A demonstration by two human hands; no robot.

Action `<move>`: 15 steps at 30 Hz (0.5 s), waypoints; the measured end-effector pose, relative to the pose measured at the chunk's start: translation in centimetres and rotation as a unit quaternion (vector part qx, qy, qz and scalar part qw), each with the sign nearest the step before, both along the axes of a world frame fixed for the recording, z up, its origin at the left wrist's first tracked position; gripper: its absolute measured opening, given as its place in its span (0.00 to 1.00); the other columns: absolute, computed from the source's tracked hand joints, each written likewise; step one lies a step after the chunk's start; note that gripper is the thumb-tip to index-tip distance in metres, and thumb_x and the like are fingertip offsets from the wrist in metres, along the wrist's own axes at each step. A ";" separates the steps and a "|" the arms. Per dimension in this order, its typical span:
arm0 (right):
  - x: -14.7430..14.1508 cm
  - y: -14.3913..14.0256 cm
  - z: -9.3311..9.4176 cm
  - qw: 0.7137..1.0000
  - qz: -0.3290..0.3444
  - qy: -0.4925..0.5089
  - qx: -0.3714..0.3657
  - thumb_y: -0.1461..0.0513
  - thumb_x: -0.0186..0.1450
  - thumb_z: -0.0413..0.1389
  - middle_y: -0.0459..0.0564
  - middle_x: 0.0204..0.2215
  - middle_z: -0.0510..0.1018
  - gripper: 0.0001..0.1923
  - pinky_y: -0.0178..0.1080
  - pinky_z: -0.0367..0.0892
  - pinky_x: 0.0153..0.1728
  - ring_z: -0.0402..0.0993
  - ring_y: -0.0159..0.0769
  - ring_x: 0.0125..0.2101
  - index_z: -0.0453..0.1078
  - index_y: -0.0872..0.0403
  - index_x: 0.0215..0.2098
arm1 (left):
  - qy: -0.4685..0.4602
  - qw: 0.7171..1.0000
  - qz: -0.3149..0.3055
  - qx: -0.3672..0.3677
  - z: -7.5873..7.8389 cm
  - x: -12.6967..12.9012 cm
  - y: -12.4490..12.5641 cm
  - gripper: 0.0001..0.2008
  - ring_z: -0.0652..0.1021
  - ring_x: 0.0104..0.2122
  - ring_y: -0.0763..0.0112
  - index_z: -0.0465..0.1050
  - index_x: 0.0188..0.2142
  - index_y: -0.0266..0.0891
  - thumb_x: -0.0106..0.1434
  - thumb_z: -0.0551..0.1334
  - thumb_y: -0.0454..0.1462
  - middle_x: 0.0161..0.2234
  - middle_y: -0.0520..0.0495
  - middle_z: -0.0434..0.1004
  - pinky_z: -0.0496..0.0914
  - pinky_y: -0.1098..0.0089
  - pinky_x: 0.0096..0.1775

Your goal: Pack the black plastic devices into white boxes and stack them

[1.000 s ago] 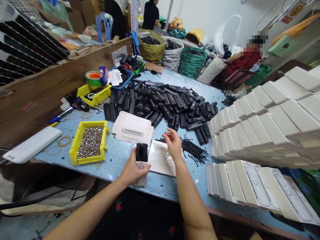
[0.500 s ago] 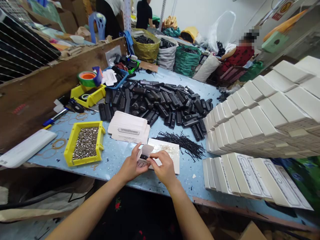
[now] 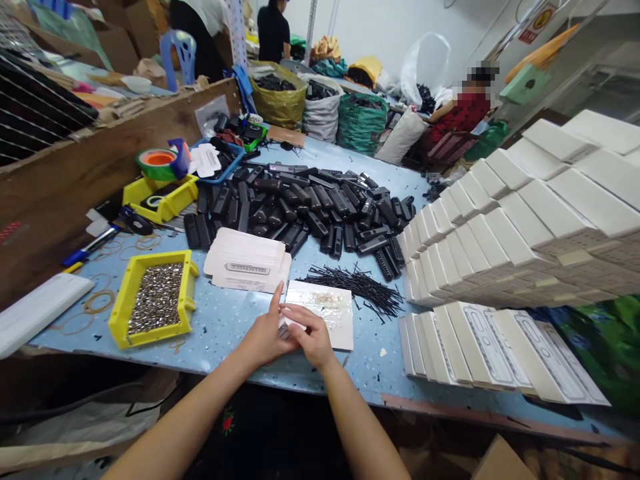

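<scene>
My left hand (image 3: 264,339) is wrapped around a small white printed carton (image 3: 284,329), its index finger pointing up. Over the carton's end, my right hand (image 3: 313,339) presses with closed fingers and covers most of it. Just behind the hands lies a white board (image 3: 333,313) with shiny smears. A stack of flat printed cartons (image 3: 247,261) lies beyond my left hand. To the right of it spreads a heap of long black screws (image 3: 367,287). Farther back is a big pile of black plastic casings (image 3: 300,207).
A yellow bin (image 3: 119,319) of small metal pieces stands at left, another yellow bin (image 3: 163,212) behind it. White boxes (image 3: 500,227) are stacked high at right, with a shorter row (image 3: 460,347) in front. Sacks (image 3: 363,123) and other people are at the back.
The carton's raised flaps and the dark item inside no longer show; my right hand has closed over that end. The whole view has shifted slightly.
</scene>
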State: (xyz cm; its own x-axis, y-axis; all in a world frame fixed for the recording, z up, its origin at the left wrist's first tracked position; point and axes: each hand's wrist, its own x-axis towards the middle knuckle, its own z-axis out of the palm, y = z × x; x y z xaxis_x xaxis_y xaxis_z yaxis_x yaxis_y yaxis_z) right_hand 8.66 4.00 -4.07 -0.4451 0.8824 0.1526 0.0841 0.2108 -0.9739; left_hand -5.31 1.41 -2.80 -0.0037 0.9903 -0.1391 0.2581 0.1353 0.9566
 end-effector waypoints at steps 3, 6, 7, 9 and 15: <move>0.3 0.2 0.6 0.999 -0.019 -0.028 -0.006 0.50 0.67 0.48 0.51 0.49 0.74 0.22 0.35 0.68 0.57 0.71 0.28 0.52 0.74 0.54 0.49 | -0.003 1.000 0.015 -0.003 0.1 -0.2 0.1 0.46 0.76 0.26 0.61 0.55 0.63 0.41 0.45 0.71 0.37 0.30 0.49 0.77 0.66 0.70 0.34; 0.9 0.0 0.3 0.993 -0.012 -0.074 0.092 0.52 0.67 0.47 0.50 0.55 0.68 0.21 0.39 0.62 0.63 0.65 0.29 0.58 0.72 0.51 0.52 | -0.051 0.998 0.009 -0.020 0.1 -0.7 0.3 0.46 0.77 0.27 0.60 0.56 0.63 0.41 0.45 0.71 0.35 0.28 0.50 0.77 0.67 0.68 0.37; 1.0 -0.4 0.1 0.989 -0.003 -0.095 0.114 0.51 0.66 0.50 0.50 0.59 0.64 0.21 0.40 0.60 0.64 0.62 0.30 0.60 0.70 0.50 0.53 | -0.059 0.998 0.011 -0.024 0.2 -0.7 0.3 0.47 0.78 0.29 0.59 0.56 0.63 0.41 0.45 0.71 0.34 0.29 0.50 0.78 0.68 0.67 0.39; 1.1 -2.0 -0.5 0.985 -0.011 -0.130 0.115 0.50 0.60 0.58 0.51 0.64 0.53 0.32 0.41 0.61 0.64 0.58 0.34 0.63 0.62 0.50 0.61 | -0.058 0.997 0.041 -0.017 0.6 -0.2 0.0 0.48 0.79 0.38 0.58 0.54 0.64 0.42 0.44 0.73 0.35 0.38 0.46 0.78 0.68 0.66 0.44; 4.0 -6.0 1.5 0.954 -0.139 -0.233 0.127 0.58 0.51 0.63 0.56 0.63 0.53 0.52 0.38 0.66 0.60 0.60 0.37 0.60 0.44 0.52 0.68 | -0.117 0.993 0.004 -0.010 1.8 -0.9 -1.9 0.41 0.67 0.59 0.54 0.48 0.64 0.53 0.56 0.66 0.44 0.60 0.43 0.62 0.62 0.57 0.59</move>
